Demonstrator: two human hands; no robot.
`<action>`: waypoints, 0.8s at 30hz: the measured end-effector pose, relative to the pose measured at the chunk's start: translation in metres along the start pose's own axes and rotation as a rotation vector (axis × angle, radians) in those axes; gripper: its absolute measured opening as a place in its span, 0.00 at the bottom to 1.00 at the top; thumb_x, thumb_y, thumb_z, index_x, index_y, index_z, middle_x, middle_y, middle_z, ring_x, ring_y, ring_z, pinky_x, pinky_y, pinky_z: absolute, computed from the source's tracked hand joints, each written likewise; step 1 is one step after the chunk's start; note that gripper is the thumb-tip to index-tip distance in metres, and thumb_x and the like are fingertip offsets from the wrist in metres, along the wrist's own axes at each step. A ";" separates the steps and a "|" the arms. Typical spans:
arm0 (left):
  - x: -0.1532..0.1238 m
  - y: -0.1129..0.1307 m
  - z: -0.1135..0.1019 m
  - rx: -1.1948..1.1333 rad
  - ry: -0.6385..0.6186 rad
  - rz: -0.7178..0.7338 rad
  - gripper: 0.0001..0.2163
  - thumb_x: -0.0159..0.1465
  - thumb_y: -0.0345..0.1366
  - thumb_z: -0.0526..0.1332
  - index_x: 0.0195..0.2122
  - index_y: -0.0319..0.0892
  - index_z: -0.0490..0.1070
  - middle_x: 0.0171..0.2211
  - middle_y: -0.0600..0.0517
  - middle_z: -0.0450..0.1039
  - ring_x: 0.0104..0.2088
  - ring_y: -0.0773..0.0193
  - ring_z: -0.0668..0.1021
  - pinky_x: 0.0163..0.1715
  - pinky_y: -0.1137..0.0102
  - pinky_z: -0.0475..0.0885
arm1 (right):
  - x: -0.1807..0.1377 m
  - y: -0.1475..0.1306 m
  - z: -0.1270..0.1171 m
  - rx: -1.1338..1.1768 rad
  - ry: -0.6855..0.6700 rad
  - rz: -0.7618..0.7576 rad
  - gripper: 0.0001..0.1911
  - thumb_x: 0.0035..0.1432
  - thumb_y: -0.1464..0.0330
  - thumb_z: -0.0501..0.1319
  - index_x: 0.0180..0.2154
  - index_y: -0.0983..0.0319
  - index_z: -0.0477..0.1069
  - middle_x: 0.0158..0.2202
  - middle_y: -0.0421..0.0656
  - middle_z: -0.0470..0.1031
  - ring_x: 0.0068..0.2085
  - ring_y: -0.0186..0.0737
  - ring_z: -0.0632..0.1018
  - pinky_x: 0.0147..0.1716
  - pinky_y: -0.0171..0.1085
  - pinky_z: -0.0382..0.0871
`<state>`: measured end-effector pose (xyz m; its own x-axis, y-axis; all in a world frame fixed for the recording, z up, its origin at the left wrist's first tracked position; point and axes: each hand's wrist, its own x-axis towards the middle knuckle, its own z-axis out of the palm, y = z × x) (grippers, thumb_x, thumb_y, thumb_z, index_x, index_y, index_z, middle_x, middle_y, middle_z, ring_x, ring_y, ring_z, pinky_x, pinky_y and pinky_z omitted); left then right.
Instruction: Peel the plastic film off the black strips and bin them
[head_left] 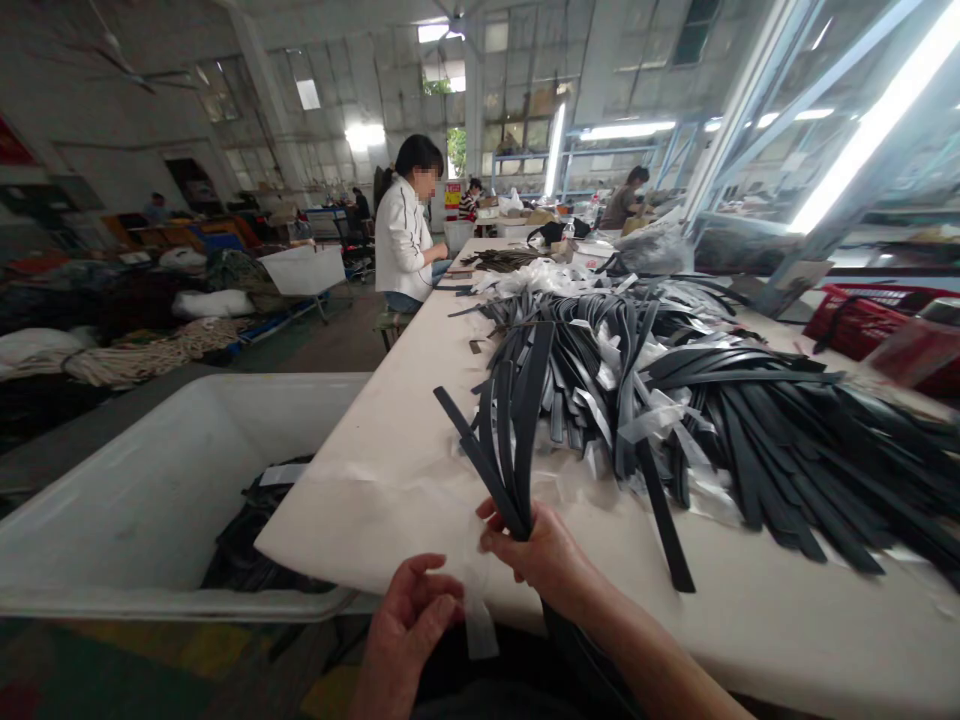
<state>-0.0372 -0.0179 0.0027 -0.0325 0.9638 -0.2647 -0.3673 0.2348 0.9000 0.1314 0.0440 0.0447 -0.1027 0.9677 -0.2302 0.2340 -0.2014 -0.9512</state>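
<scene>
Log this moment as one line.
right hand: grips black strips | left hand: pinches clear film | table: strip pile | white bin: left of table

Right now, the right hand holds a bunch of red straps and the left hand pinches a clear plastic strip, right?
No: in the head view the straps in the right hand are black, not red. The left hand does pinch a clear plastic strip.

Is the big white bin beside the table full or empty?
Nearly empty: the white bin shows bare walls, only a low dark heap inside.
</scene>
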 end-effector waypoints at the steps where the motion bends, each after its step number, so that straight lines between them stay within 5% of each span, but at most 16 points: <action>1: 0.002 0.003 -0.002 -0.021 -0.042 -0.021 0.25 0.46 0.50 0.74 0.41 0.44 0.74 0.31 0.50 0.80 0.31 0.61 0.79 0.34 0.70 0.71 | -0.002 -0.002 0.001 -0.017 -0.002 -0.006 0.13 0.46 0.67 0.62 0.38 0.61 0.73 0.27 0.36 0.74 0.18 0.28 0.65 0.13 0.28 0.61; 5: 0.010 0.019 0.000 0.105 -0.247 -0.125 0.22 0.48 0.51 0.72 0.36 0.38 0.78 0.29 0.46 0.79 0.30 0.61 0.78 0.33 0.70 0.69 | -0.008 -0.012 0.007 -0.088 0.009 -0.060 0.12 0.45 0.69 0.62 0.36 0.60 0.75 0.28 0.37 0.75 0.21 0.29 0.68 0.17 0.29 0.62; 9: 0.007 0.025 0.004 0.297 -0.294 -0.153 0.12 0.56 0.43 0.68 0.27 0.37 0.79 0.23 0.49 0.77 0.23 0.67 0.73 0.28 0.73 0.65 | -0.011 -0.014 0.005 -0.139 0.012 -0.114 0.11 0.45 0.70 0.62 0.35 0.60 0.76 0.27 0.37 0.75 0.26 0.33 0.72 0.23 0.30 0.65; 16: -0.007 0.021 0.007 0.367 -0.437 -0.248 0.09 0.54 0.40 0.68 0.26 0.39 0.80 0.21 0.50 0.76 0.21 0.67 0.72 0.27 0.72 0.65 | -0.010 -0.009 0.005 -0.107 -0.082 -0.069 0.13 0.50 0.68 0.61 0.40 0.60 0.74 0.28 0.38 0.75 0.20 0.30 0.66 0.16 0.28 0.60; 19: -0.001 0.026 0.002 0.267 -0.389 -0.240 0.11 0.53 0.42 0.69 0.25 0.37 0.80 0.21 0.49 0.76 0.23 0.67 0.73 0.27 0.74 0.66 | -0.018 -0.014 0.000 -0.064 -0.187 -0.081 0.17 0.59 0.59 0.57 0.46 0.61 0.72 0.30 0.39 0.75 0.18 0.29 0.65 0.15 0.29 0.59; 24: 0.023 0.046 -0.010 -0.161 -0.079 -0.185 0.14 0.45 0.40 0.76 0.25 0.36 0.77 0.24 0.50 0.77 0.24 0.69 0.76 0.27 0.76 0.71 | -0.046 -0.012 -0.018 0.077 -0.305 -0.087 0.32 0.65 0.45 0.42 0.53 0.62 0.65 0.36 0.44 0.77 0.18 0.27 0.62 0.19 0.32 0.61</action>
<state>-0.0644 0.0143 0.0348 0.1189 0.9148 -0.3860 -0.5035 0.3906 0.7707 0.1506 0.0050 0.0704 -0.4067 0.8940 -0.1878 0.1394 -0.1424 -0.9799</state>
